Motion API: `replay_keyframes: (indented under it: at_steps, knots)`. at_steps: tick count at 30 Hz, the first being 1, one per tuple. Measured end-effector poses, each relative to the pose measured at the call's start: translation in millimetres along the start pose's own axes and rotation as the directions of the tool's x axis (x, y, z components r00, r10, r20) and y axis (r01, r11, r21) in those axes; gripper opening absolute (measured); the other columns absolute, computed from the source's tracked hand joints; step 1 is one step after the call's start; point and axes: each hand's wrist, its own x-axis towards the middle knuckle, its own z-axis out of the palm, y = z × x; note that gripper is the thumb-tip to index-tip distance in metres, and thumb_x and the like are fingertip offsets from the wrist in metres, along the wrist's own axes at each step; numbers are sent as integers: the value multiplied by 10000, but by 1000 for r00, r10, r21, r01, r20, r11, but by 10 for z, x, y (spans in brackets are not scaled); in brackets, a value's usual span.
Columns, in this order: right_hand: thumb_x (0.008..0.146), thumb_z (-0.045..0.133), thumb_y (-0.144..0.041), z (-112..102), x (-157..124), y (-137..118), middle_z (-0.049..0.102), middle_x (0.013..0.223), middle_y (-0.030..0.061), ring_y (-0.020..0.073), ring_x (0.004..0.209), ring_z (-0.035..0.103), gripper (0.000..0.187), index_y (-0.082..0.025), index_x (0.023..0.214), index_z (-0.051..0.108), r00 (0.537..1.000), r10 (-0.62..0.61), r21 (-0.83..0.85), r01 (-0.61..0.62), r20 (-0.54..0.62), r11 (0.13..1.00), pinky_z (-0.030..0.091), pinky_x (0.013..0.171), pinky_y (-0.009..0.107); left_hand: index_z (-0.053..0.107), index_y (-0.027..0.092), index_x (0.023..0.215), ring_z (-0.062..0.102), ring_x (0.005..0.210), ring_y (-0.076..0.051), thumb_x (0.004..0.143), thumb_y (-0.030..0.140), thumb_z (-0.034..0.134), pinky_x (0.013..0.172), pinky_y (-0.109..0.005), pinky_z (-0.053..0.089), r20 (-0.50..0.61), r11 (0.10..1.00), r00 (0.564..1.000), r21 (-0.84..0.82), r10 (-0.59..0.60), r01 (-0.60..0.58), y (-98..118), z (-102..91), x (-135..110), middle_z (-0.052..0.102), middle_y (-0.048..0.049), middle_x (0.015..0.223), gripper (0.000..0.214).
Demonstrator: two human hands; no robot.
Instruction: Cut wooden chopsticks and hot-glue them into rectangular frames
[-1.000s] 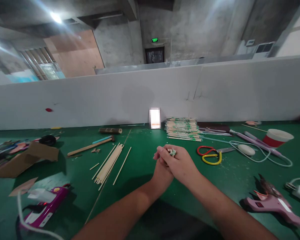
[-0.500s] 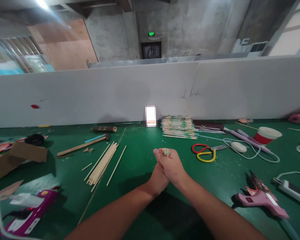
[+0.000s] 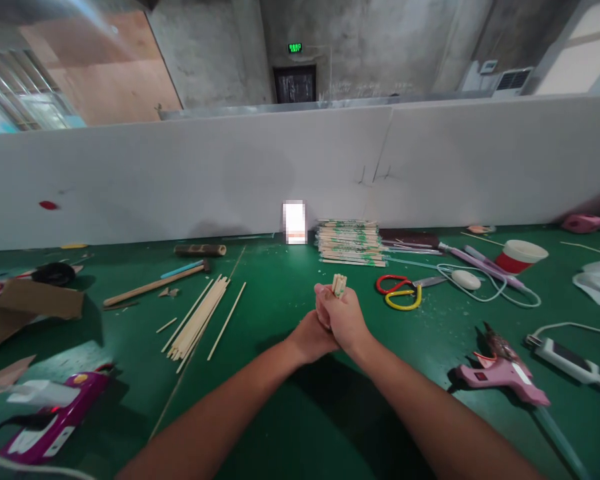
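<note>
Green counter [image 3: 280,287] with a grey partition [image 3: 180,173] along the far edge, pretty cluttered. Both hands meet in the middle. The right hand [image 3: 347,321] has its fingers curled tight round a small bundle of sticks [image 3: 339,283], which stands upright with the tips poking out the top. The left hand [image 3: 310,337] is pressed against the right one from the left, fingers tucked in, and I can't tell if they actually grip the bundle. Loose sticks [image 3: 200,327] lie to the left, scissors [image 3: 399,293] just to the right, and a pink glue gun [image 3: 500,375] sits near right.
</note>
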Motion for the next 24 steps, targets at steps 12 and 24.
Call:
replay_keyframes:
  at_steps: [12,24]
  knots:
    - [752,532,-385,229,21,40,278,459,-80,60,434,217,345,-211,528,335,975,45,-248,10,217,969,185,421,225,477,227,1322,447,1254,-293,779,469,628,1008,-448,380,138,988,987,-140,87,-68,668,-1070,17,482,-127,1368,614]
    - [782,481,-263,217,53,147,631,788,36,182,770,576,195,-169,857,635,967,-150,-173,187,204,967,454,701,297,699,145,942,630,944,-199,844,400,552,862,-332,470,19,987,999,-155,50,-47,706,-587,48,698,-105,1005,310]
